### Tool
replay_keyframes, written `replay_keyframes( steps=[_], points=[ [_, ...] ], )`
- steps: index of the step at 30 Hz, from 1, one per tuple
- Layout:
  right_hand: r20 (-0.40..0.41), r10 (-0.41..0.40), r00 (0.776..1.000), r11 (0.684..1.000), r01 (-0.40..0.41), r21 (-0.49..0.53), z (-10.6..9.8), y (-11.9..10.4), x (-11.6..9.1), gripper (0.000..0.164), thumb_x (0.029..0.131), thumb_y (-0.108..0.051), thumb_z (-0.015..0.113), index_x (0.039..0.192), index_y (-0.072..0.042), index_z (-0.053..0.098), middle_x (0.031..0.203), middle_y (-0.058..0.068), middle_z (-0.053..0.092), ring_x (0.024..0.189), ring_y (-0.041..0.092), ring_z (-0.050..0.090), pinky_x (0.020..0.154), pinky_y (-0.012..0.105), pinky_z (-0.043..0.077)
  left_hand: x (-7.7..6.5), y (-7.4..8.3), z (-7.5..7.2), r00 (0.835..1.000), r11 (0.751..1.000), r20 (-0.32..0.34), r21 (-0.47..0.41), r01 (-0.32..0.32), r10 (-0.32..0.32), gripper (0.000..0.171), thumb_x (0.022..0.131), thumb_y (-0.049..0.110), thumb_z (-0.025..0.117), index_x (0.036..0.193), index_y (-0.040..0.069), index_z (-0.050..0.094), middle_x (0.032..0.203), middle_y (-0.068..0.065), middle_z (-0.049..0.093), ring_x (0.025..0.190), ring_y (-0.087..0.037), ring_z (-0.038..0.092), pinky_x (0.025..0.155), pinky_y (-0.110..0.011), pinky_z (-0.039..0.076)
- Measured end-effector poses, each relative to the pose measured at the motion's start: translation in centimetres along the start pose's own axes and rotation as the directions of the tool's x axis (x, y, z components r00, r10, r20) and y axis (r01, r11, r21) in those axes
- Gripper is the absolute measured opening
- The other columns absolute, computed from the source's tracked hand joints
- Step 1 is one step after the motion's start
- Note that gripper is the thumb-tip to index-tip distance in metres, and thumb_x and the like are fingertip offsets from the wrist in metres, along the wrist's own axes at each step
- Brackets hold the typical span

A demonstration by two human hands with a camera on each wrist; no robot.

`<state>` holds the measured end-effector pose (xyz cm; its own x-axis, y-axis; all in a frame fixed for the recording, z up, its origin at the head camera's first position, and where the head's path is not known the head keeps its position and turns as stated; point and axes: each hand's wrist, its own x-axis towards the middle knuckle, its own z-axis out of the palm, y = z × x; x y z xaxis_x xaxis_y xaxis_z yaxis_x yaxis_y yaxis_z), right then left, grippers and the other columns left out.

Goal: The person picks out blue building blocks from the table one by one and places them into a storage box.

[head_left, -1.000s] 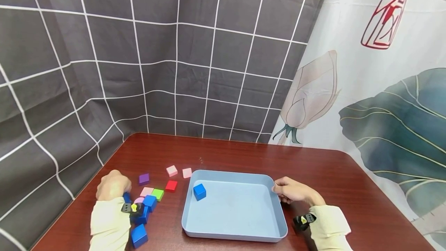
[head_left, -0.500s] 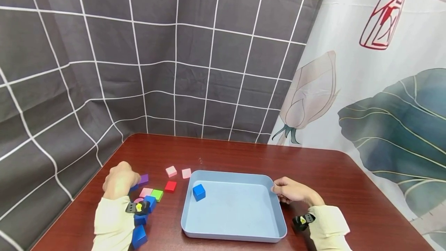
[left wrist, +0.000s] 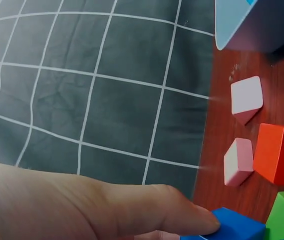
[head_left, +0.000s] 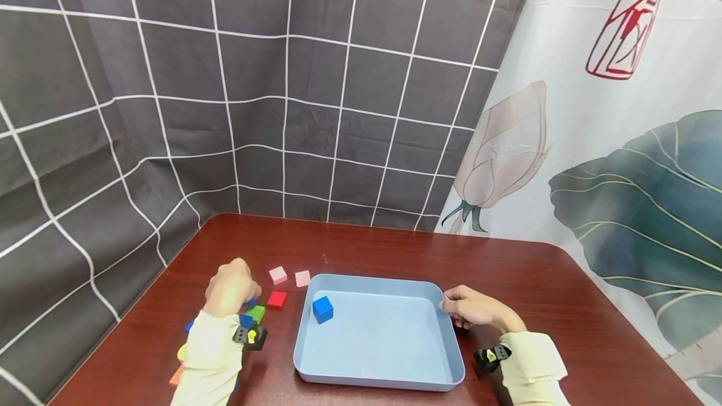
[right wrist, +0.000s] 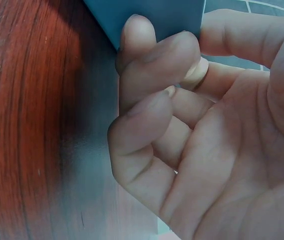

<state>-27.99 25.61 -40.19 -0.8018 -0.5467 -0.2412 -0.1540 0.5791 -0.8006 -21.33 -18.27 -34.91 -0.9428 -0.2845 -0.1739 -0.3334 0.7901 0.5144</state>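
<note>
My left hand (head_left: 231, 287) is over the loose blocks on the left of the table, its thumb on a blue block (left wrist: 239, 227) that it pinches. The other fingers are mostly hidden in the left wrist view. Close by lie a green block (head_left: 256, 313) and a red block (head_left: 276, 300). With curled fingers outside and the thumb at the rim, my right hand (head_left: 470, 306) grips the right side of a light blue tray (head_left: 372, 382). One blue cube (head_left: 323, 310) sits inside the tray, toward its back left corner.
Two pink blocks (head_left: 277, 275) lie behind the red one, near the tray's left back corner. Beneath the left sleeve show parts of a yellow piece (head_left: 181, 353) and an orange piece (head_left: 177, 376). A grey checked curtain (head_left: 316, 111) hangs behind the table.
My left hand has moved right across the blocks, with the blue block under its fingers. It now covers the purple block's spot. The right hand and tray stay where they were.
</note>
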Motion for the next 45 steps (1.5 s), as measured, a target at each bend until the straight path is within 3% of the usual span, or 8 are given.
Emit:
replay_keyframes(
  steps=[9,16,21,35,45],
  points=[
    [-0.003,0.0,1.0,1.0,0.0,-0.004,0.0,0.0,0.0,0.029,0.09,-0.01,0.047,0.069,0.008,0.039,0.055,0.002,0.041,0.05,0.013,0.041,0.045,0.024,0.035,-0.3,1.2,0.1,0.998,0.998,-0.032,0.015,-0.061,0.062,0.016,0.074,0.012,0.069,0.08,0.0,0.06,0.069,-0.013,0.054,0.063,-0.028,0.052,0.051,-0.036,0.043],
    [-0.004,-0.003,1.0,1.0,0.003,-0.005,0.0,0.2,0.1,0.029,0.09,-0.011,0.047,0.069,0.008,0.04,0.054,0.002,0.042,0.049,0.013,0.041,0.045,0.024,0.035,-0.9,3.1,0.8,0.994,0.995,-0.05,0.009,-0.096,0.096,0.028,0.072,0.015,0.073,0.093,0.0,0.062,0.077,-0.012,0.058,0.064,-0.024,0.054,0.052,-0.036,0.048],
    [-0.006,-0.006,1.0,1.0,0.006,-0.006,-0.1,0.2,0.1,0.029,0.09,-0.012,0.048,0.069,0.008,0.042,0.054,0.003,0.043,0.049,0.013,0.041,0.045,0.024,0.035,-1.5,4.3,1.4,0.984,0.986,-0.059,-0.006,-0.168,0.167,0.021,0.074,0.015,0.074,0.088,0.004,0.063,0.074,-0.01,0.058,0.06,-0.022,0.053,0.052,-0.034,0.05],
    [-0.002,0.001,1.0,1.0,-0.001,0.011,0.1,0.2,0.1,0.03,0.09,-0.011,0.048,0.07,0.008,0.037,0.055,0.001,0.039,0.05,0.013,0.042,0.045,0.024,0.034,-2.6,6.0,2.3,0.959,0.957,-0.049,-0.073,-0.281,0.278,0.01,0.075,0.013,0.073,0.077,0.009,0.064,0.07,-0.006,0.056,0.06,-0.019,0.051,0.052,-0.031,0.049],
    [-0.009,0.009,1.0,1.0,-0.009,0.013,0.1,0.0,0.0,0.031,0.091,-0.013,0.048,0.07,0.008,0.037,0.055,0.001,0.039,0.05,0.013,0.041,0.045,0.024,0.033,-2.8,6.8,3.0,0.956,0.955,-0.018,-0.044,-0.294,0.294,0.013,0.075,0.012,0.073,0.082,0.008,0.064,0.075,-0.007,0.057,0.063,-0.019,0.053,0.055,-0.032,0.052]
  ],
)
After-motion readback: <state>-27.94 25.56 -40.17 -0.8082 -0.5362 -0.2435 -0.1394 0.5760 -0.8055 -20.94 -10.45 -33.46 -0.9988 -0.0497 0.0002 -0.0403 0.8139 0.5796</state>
